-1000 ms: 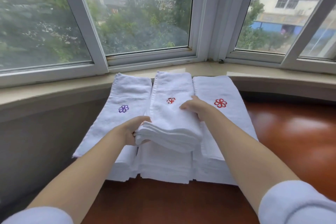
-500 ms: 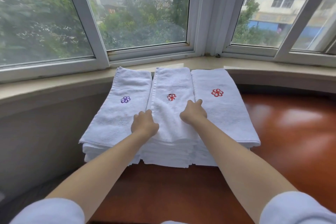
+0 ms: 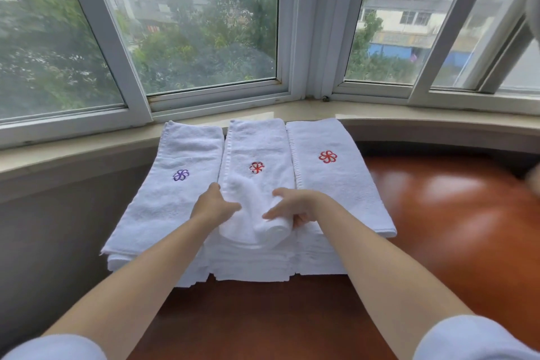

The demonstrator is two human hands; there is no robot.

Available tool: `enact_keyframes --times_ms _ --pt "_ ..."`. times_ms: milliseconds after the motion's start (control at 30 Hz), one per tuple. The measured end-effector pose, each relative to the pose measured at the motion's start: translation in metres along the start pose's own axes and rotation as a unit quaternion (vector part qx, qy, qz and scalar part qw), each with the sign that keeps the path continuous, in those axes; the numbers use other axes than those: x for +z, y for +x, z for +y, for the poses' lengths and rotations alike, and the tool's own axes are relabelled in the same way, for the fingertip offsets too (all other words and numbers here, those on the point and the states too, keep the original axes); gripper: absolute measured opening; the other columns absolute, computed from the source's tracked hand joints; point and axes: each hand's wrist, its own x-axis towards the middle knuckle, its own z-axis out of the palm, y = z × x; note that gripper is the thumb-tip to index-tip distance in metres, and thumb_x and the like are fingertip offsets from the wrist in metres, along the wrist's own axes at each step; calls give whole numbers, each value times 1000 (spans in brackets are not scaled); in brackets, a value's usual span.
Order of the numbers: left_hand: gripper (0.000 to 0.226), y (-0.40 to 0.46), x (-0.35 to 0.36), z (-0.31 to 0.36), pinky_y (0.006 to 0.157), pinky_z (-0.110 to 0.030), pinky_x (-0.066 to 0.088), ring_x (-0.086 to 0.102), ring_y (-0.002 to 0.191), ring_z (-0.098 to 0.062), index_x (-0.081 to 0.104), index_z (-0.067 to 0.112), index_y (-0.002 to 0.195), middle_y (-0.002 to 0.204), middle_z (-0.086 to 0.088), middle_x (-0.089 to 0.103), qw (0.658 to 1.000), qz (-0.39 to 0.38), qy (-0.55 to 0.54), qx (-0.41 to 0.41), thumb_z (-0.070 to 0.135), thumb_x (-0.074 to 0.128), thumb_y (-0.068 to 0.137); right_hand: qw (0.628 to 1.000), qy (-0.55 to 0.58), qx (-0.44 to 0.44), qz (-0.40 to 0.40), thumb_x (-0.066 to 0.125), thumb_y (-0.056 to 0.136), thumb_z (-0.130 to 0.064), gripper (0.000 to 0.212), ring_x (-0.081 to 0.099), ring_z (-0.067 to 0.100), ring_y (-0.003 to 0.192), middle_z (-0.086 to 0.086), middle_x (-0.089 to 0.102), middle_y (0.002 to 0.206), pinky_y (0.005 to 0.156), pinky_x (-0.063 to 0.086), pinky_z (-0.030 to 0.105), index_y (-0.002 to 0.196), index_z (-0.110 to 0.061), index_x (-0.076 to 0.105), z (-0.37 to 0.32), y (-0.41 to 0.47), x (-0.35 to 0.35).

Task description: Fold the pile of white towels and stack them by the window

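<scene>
Three stacks of folded white towels lie side by side under the window. The left stack (image 3: 175, 184) carries a purple flower mark, the right stack (image 3: 330, 172) a red one. On the middle stack, the top towel (image 3: 257, 184) with a red flower is bunched up at its near end. My left hand (image 3: 214, 207) grips that near end from the left. My right hand (image 3: 295, 207) holds it from the right, fingers over the top and thumb under the fold.
The stacks sit on a glossy red-brown table (image 3: 438, 228) pushed against a stone window sill (image 3: 409, 120). White window frames (image 3: 315, 38) rise behind. A grey wall (image 3: 58, 228) drops away at the left.
Both hands lay on top of the flat middle stack half a second ago. Now they have gathered and lifted the near end of its top towel into a bunch.
</scene>
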Motion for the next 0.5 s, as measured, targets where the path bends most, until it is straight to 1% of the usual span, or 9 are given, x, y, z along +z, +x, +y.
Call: enact_keyframes --times_ms 67,167,233,267,300,333,400,433,500 --pt "52 0 2 5 70 -30 44 60 94 -28 45 13 126 104 -7 58 999 37 -1 25 18 66 79 1000 22 -16 3 67 90 -11 71 60 21 91 5 46 121 69 55 33 149 -18 28 -3 0 -4" --pt "40 7 -11 12 65 -31 42 59 87 -30 43 14 112 100 -12 61 996 66 -56 24 13 63 77 997 67 -34 22 66 91 -13 64 58 9 69 1 54 110 55 53 22 147 -20 35 -7 -3 -16" --pt "46 11 -16 12 62 -29 42 58 88 -31 40 12 117 108 -17 60 1000 4 -9 2 9 62 77 1000 -13 -9 18 67 91 -21 64 56 9 60 2 55 100 52 50 20 147 -23 34 -5 -10 -18" --pt "53 10 -15 10 64 -29 45 58 95 -32 39 10 124 116 -19 57 998 -40 43 -11 8 63 76 997 -78 8 14 67 91 -23 68 57 10 56 3 54 97 51 50 20 149 -24 31 -3 -11 -18" --pt "62 10 -13 6 71 -30 48 56 106 -34 38 11 132 125 -19 52 993 -65 101 -21 9 64 76 991 -133 19 9 66 92 -25 71 57 12 52 5 53 95 50 49 21 151 -24 28 -2 -11 -18" --pt "67 11 -10 5 82 -33 50 50 118 -34 35 13 140 133 -17 46 988 -58 144 -12 9 62 78 986 -164 21 13 66 92 -26 72 58 14 50 7 54 94 50 49 23 152 -22 27 -3 -10 -17" --pt "68 10 -6 9 97 -40 44 35 131 -32 31 19 147 143 -12 34 983 16 169 65 7 51 84 981 -181 5 67 64 93 -28 64 61 19 55 13 59 106 57 52 28 148 -14 33 -12 -6 -20" --pt "66 8 -3 12 101 -40 41 30 135 -30 30 19 149 148 -10 31 974 53 182 122 6 48 87 973 -202 -4 110 62 94 -29 58 64 23 65 14 59 113 65 53 32 143 -11 38 -16 -5 -22" --pt "56 4 5 14 111 -40 30 21 143 -25 27 19 151 157 -7 24 947 62 234 210 14 41 97 929 -294 -9 224 58 93 -37 53 59 29 102 11 52 128 85 47 38 139 -14 44 -15 -4 -25"
